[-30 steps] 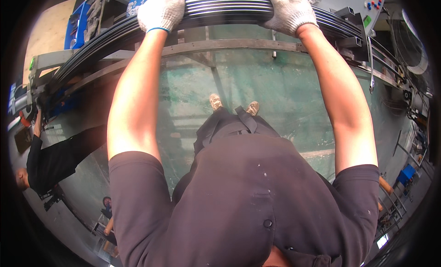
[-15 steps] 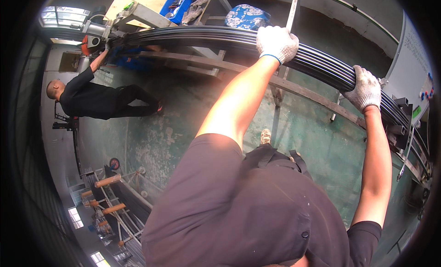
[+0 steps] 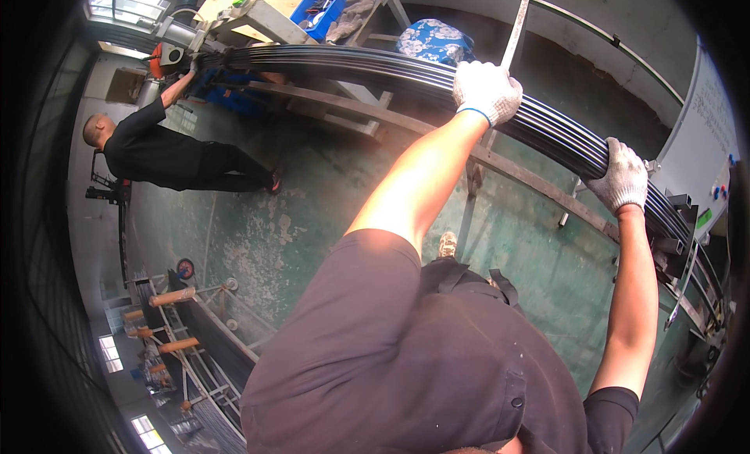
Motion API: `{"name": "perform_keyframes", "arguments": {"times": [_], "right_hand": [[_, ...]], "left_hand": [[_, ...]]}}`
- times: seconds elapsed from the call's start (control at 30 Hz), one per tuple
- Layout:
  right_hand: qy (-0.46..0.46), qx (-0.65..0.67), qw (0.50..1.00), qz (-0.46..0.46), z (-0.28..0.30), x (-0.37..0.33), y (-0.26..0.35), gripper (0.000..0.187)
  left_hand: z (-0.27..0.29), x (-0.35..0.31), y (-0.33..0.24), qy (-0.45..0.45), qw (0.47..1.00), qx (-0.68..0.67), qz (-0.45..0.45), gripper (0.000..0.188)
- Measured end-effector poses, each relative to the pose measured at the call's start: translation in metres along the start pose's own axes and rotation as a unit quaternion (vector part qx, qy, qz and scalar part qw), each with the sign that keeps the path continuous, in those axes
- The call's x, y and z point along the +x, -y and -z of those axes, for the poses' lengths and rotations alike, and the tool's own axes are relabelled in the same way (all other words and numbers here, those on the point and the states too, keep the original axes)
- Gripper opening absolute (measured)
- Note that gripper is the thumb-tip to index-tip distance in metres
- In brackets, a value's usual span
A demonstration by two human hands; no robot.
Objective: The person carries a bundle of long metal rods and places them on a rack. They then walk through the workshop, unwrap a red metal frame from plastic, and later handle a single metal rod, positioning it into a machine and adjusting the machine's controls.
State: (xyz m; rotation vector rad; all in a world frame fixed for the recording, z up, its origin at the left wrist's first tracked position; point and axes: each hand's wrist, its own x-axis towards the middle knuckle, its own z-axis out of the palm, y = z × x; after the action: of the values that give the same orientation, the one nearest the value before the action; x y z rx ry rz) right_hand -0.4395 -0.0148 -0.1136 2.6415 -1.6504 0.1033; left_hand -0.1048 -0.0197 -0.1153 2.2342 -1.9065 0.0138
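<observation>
A long bundle of thin black rods or tubes (image 3: pixel 344 62) runs from the far left to the right side, bowed by the lens. My left hand (image 3: pixel 486 92), in a white knit glove with a blue cuff edge, is closed over the bundle near its middle. Farther right my right hand (image 3: pixel 619 175), gloved alike, wraps round the same bundle. The fingertips of both hands are partly hidden behind the rods. Beyond my right hand the rods pass dark metal brackets (image 3: pixel 673 224).
At the far left a co-worker (image 3: pixel 168 153) in black reaches to an orange-and-white machine (image 3: pixel 166 60) at the bundle's end. A blue bin (image 3: pixel 324 9) and a blue flowered seat (image 3: pixel 433 42) lie beyond the rods. A wheeled rack (image 3: pixel 187 337) stands lower left; a whiteboard (image 3: pixel 695 134) is at right.
My view has shifted slightly, so most things sit a little differently in it. Both hands keep their hold on the bundle. The co-worker's legs have moved closer together.
</observation>
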Motion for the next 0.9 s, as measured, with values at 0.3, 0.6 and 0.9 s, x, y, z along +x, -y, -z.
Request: {"name": "perform_keyframes", "arguments": {"times": [0.3,0.6,0.9], "right_hand": [[-0.011,0.004,1.0,0.008,-0.003,-0.001,-0.003,0.077],[-0.012,0.004,1.0,0.007,-0.007,0.002,-0.005,0.076],[-0.029,0.005,0.999,0.013,-0.01,0.001,-0.006,0.077]], "left_hand": [[0.002,0.0,-0.002,0.008,1.0,0.006,-0.006,0.043],[0.005,-0.003,0.001,0.011,1.0,0.009,-0.004,0.043],[0.007,-0.004,0.001,0.017,1.0,-0.001,-0.002,0.044]]}}
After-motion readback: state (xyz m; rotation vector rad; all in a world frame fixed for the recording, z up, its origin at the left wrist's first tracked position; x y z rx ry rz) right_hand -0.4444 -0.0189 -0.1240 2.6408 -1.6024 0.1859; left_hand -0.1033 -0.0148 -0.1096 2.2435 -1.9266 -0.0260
